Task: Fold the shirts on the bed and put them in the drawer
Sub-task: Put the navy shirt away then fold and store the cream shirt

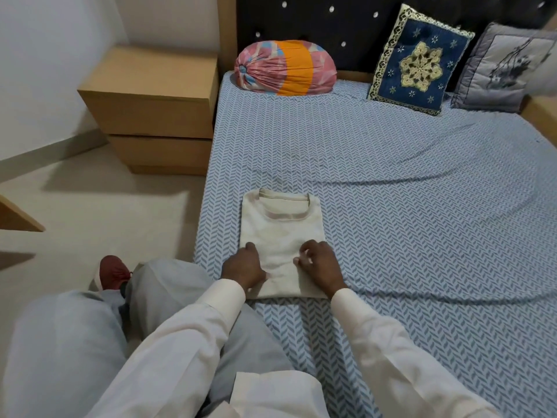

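A cream shirt [281,233] lies folded into a neat rectangle on the bed [407,206], collar facing the headboard, near the bed's left edge. My left hand [244,267] rests on the shirt's near left part with fingers curled. My right hand [321,263] rests on the near right part, fingers bent and pressing the cloth. Both hands touch the shirt; whether they grip it is unclear. The wooden drawer unit [156,116] stands on the floor left of the bed, both drawers closed.
A pink and orange bolster [284,67], a blue embroidered cushion [419,61] and a grey cushion [500,70] line the headboard. My knees and a red shoe [113,271] are at the bed's left side. A wooden corner [18,218] juts in at far left.
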Demonstrator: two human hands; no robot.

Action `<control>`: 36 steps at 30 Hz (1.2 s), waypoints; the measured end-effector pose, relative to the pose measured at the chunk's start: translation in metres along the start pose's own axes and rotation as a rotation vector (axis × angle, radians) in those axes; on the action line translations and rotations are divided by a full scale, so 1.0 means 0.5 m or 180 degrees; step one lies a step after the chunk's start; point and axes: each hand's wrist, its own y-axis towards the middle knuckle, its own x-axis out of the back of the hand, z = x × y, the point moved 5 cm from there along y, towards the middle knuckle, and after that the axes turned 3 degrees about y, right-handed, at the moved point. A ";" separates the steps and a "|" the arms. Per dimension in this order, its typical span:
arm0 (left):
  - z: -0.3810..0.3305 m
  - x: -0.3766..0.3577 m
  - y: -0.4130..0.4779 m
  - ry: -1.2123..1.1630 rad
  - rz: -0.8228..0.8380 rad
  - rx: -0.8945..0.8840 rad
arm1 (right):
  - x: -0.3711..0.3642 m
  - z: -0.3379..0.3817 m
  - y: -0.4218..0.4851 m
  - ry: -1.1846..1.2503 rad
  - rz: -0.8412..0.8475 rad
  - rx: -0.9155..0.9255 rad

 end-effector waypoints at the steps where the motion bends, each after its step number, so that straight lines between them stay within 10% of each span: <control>1: 0.010 0.012 0.005 -0.0018 -0.0167 0.0123 | 0.016 -0.012 0.011 -0.0169 -0.0144 -0.0089; 10: 0.074 0.004 0.019 -0.1009 0.0436 0.0876 | 0.043 -0.052 0.000 0.0440 0.0345 -0.1448; 15: 0.076 -0.013 0.008 -0.0932 0.0694 0.0664 | 0.040 -0.068 -0.049 0.0382 0.0416 -0.1365; 26: 0.061 0.022 0.099 -0.3401 0.0641 0.0906 | 0.051 -0.054 0.073 0.1173 0.0274 -0.1277; 36: 0.019 0.064 0.132 -0.1986 0.0299 -0.0486 | 0.085 -0.006 0.124 0.0670 0.0970 -0.0391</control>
